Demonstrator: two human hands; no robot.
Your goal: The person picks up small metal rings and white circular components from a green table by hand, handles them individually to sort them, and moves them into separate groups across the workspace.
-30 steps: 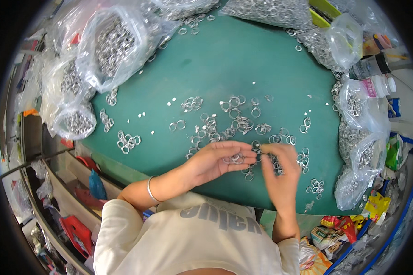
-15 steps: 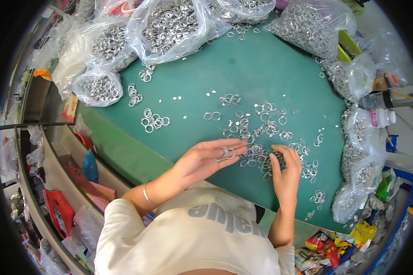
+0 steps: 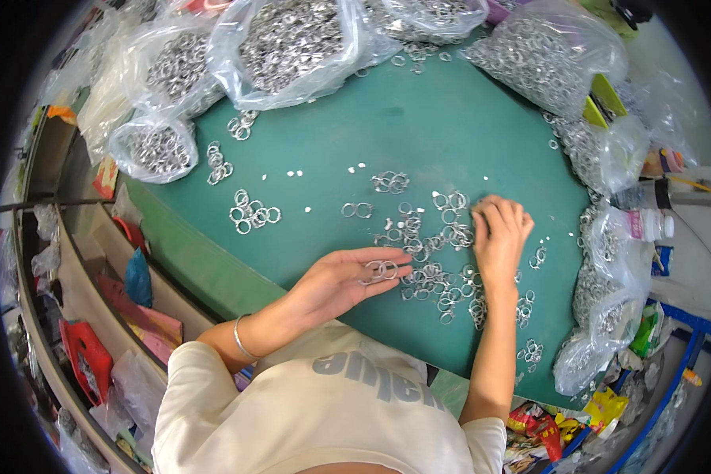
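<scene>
Left hand (image 3: 347, 280) lies open, palm up, about 3 metal rings (image 3: 381, 270) resting on its fingers. Right hand (image 3: 499, 237) curls, palm down, over loose rings (image 3: 438, 280) near the table (image 3: 419, 126) front edge; grip unclear. Many remain scattered.

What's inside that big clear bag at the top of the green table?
The big clear bag is packed with small silver metal rings like the loose rings on the green table. Only the outer rings show; anything buried deeper is covered.

Green-topped worktable (image 3: 450, 118), grey shelf (image 3: 71, 276) at its left, blue frame (image 3: 679, 347) at right, even light.
</scene>
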